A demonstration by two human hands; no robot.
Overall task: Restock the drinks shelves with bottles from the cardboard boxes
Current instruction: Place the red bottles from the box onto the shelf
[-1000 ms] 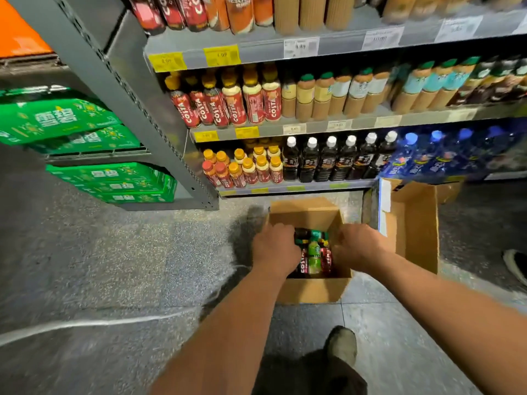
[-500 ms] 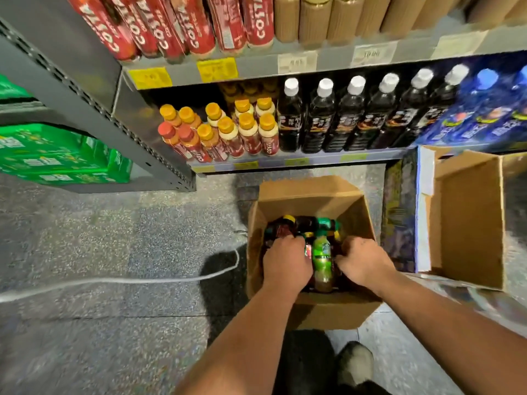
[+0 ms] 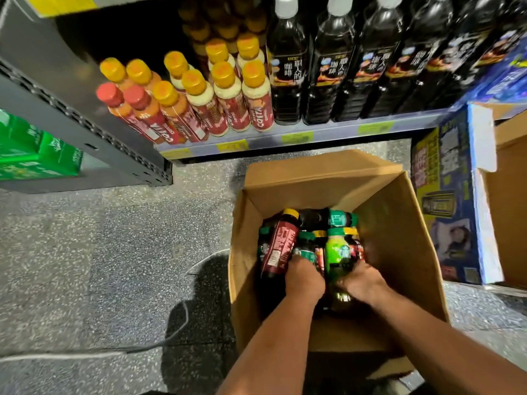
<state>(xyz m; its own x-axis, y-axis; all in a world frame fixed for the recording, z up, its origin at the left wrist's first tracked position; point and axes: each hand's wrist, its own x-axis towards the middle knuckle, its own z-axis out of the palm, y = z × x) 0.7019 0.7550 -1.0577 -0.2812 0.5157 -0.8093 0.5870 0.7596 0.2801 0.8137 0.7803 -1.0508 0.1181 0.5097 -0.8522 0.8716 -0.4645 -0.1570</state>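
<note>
An open cardboard box [image 3: 399, 223] stands on the floor below the bottom drinks shelf [image 3: 296, 136]. Several bottles lie in it: a red-labelled one with a yellow cap [image 3: 281, 246], a dark green-capped one [image 3: 306, 249] and a bright green one [image 3: 338, 252]. Both my hands are down inside the box. My left hand [image 3: 305, 276] curls round the lower end of the dark green-capped bottle. My right hand [image 3: 360, 280] wraps the base of the bright green bottle. My fingertips are hidden among the bottles.
The shelf holds Costa coffee bottles [image 3: 228, 95] with yellow and red caps and tall black coffee bottles [image 3: 342, 67]. A second open box [image 3: 445, 209] with a blue printed side stands at right. Green cartons [image 3: 34, 155] sit at left. A white cable [image 3: 114, 352] crosses the floor.
My head has dropped closer to the box, so only the bottom shelf shows. Both hands have sunk deeper among the bottles and closed round them.
</note>
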